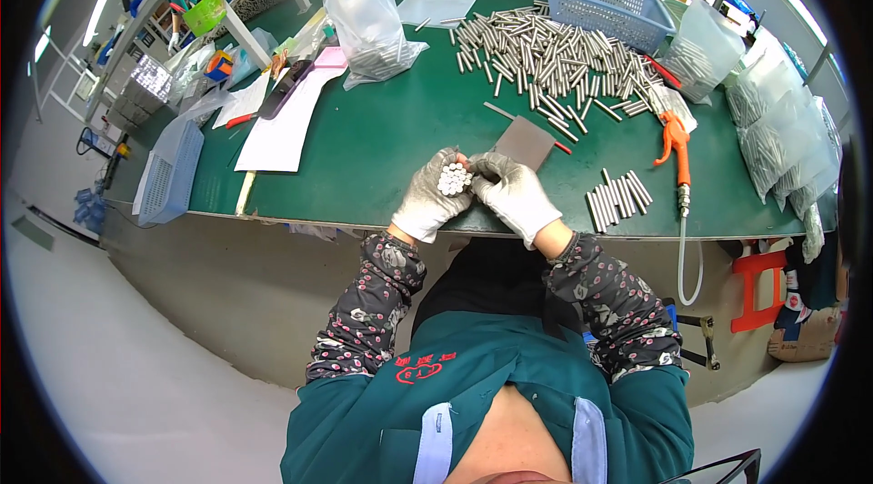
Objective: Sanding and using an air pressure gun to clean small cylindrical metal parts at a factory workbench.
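**Near the front edge of the green table point(355, 152): bundle of rods point(454, 179) in gloved hands**

Between the two hands, at the near side of the table, bundle of short metal rods, ends facing the camera, pale and round, packed close together.

Left hand point(426, 197): grey-white glove, fingers wrapped around the bundle from its left; grip closed on it. Right hand point(516, 197): same kind of glove, fingers bent, thumb and fingertips drawn in at the bundle's right side. Cannot tell whether they pinch a rod or only rest against the bundle; the contact is small and partly hidden by the glove.

Just beyond the right hand: flat brown-grey block point(525, 144), tilted in outline, with a red tip point(563, 148) showing by its right corner. To the right of the hands, near the edge: small group of rods point(620, 200), side by side in uneven rows.

Farther across: large loose pile of rods point(546, 52), lying in many directions. Behind it, blue basket point(605, 15). Right of the pile, orange air gun point(674, 143) with a pale hose point(682, 270) hanging over the table edge. Far right: stacked clear bags point(773, 134) of rods.

Left side: upright clear bag point(366, 29), contents grey in its lower part; white paper point(282, 127) spread toward the front edge.
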Tool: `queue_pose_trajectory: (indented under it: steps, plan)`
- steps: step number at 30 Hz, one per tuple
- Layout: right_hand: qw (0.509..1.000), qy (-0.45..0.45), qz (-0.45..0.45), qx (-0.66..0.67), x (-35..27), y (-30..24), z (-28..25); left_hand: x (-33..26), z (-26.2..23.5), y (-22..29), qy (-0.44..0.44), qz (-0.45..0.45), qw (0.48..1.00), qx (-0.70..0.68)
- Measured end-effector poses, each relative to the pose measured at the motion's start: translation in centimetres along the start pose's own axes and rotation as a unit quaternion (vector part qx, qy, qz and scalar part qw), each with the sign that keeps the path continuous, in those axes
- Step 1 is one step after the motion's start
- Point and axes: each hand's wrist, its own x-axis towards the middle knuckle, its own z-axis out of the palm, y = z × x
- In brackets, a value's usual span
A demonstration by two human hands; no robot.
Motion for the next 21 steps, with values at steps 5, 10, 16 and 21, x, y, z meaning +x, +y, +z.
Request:
queue_pose_trajectory:
  steps: [5, 10, 16, 21]
  plan:
    - [0.999, -0.010, -0.011, 0.029, -0.1, 0.5, 0.3, -0.2, -0.3, 0.6, -0.029, -0.019, 0.999, -0.010]
    - [1.000, 0.000, -0.012, -0.002, 0.3, 0.1, 1.1, -0.2, -1.4, 0.7, -0.055, -0.109, 0.979, -0.165]
    - [1.000, 0.005, -0.009, -0.008, 0.8, 0.3, 1.8, -0.2, -1.8, 0.2, -0.059, -0.083, 0.976, -0.191]
    - [1.000, 0.005, -0.011, -0.019, 1.0, 0.9, 1.8, -0.2, -1.7, 0.5, -0.057, -0.090, 0.971, -0.216]
